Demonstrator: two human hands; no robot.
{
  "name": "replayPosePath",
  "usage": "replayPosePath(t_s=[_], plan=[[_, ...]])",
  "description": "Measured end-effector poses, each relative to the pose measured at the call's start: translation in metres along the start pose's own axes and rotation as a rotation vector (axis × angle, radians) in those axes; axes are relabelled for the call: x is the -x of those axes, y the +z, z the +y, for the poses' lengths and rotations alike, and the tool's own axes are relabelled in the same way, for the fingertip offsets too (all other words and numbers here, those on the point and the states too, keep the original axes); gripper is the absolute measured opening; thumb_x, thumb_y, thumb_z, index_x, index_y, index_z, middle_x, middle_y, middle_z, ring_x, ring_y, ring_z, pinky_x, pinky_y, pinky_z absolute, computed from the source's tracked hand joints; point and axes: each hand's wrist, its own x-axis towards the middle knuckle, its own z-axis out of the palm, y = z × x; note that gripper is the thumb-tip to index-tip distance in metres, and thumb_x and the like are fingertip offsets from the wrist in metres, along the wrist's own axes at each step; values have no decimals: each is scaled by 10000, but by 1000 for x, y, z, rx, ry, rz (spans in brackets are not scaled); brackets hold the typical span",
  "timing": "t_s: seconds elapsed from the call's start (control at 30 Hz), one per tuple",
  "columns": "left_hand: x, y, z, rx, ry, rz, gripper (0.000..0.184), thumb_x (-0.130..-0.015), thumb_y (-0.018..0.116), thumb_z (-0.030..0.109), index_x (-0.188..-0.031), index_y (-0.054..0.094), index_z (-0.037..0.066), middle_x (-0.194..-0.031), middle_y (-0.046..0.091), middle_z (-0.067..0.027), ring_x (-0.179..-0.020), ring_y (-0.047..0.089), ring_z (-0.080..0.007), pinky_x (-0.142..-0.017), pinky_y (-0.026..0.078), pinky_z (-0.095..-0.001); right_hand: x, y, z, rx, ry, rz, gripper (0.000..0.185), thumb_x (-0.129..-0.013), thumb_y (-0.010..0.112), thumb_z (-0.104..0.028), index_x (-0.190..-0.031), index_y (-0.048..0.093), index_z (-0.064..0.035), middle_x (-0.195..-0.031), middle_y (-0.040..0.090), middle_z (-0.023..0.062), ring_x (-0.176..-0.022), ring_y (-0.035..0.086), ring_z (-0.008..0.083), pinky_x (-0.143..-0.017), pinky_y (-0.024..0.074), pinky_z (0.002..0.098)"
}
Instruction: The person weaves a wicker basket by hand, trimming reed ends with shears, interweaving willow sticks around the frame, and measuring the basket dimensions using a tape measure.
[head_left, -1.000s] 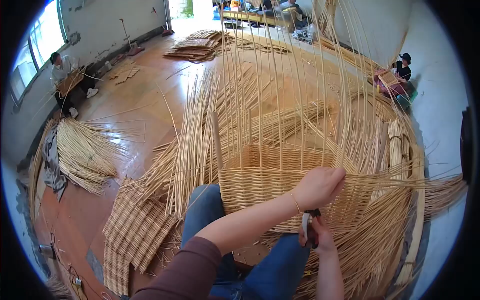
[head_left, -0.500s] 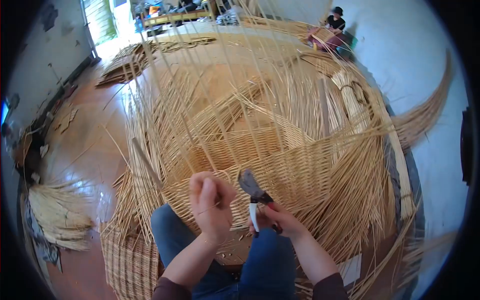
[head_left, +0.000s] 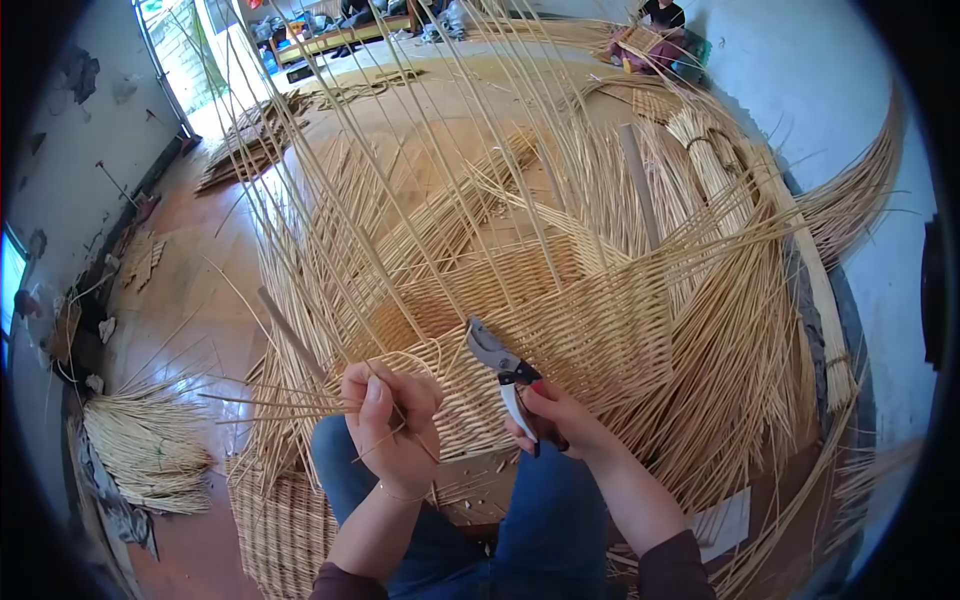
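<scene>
A woven wicker basket [head_left: 585,345] stands before my knees, with long upright stakes [head_left: 385,185] rising from its weave. My left hand [head_left: 395,425] is closed at the basket's near left edge. Several thin wicker strands [head_left: 270,402] stick out from its fingers to the left, and short ends show below the thumb. Wrapped around the handles of a pair of pruning shears [head_left: 490,348] is my right hand [head_left: 565,420]. The shears' grey head points up and left, in front of the woven wall and apart from my left hand.
Loose wicker rods [head_left: 735,370] spread along the right, beside a tied bundle [head_left: 835,350]. Another bundle [head_left: 150,450] lies on the left floor. A woven piece [head_left: 285,530] rests by my left leg. A person [head_left: 655,40] sits at the back right.
My left hand has moved left and slightly down, and strands now show pointing left from it. The shears have shifted slightly left and up. The whole view has tilted a little.
</scene>
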Motion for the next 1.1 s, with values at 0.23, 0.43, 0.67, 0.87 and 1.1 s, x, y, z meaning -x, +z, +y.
replayPosePath(t_s=[0.23, 0.43, 0.67, 0.87, 1.1], plan=[[16, -21, 35, 27, 79, -138, 140, -965, 408, 211, -975, 431, 73, -558, 385, -7, -377, 256, -89, -446, 290, -291, -6, -5, 21, 183, 91, -48, 325, -1005, 431, -360, -960, 544, -59, -851, 635, 99, -662, 639, 149, -559, 489, 269], [19, -26, 52, -14, -26, 14, 132, -957, 440, 201, -949, 451, 70, -519, 349, 3, -382, 254, -77, -434, 262, -278, -23, 6, 28, 59, 136, -84, 360, -1014, 394, -361, -1014, 573, -48, -854, 670, 83, -749, 678, 186, -688, 550, 313], [26, -32, 60, -5, -68, -4, 172, -994, 352, 222, -922, 425, 84, -462, 243, 28, -381, 168, -75, -400, 196, -259, -30, 22, 31, 307, 222, -115, 313, -1001, 441, -336, -1018, 550, -43, -880, 671, 107, -790, 679, 200, -713, 552, 317], [25, -37, 70, 0, -147, 75, 166, -977, 403, 229, -909, 443, 83, -465, 258, 30, -381, 183, -69, -402, 207, -263, -49, 25, 46, 227, 139, -81, 292, -1000, 447, -328, -999, 531, -49, -794, 634, 76, -656, 626, 150, -597, 508, 273], [36, -48, 100, -43, -257, 141, 174, -963, 448, 246, -894, 452, 86, -459, 287, 30, -370, 200, -69, -388, 229, -260, -44, 35, 51, 295, 266, -153, 295, -1002, 446, -336, -1058, 508, -53, -883, 654, 106, -730, 661, 182, -671, 535, 300]])
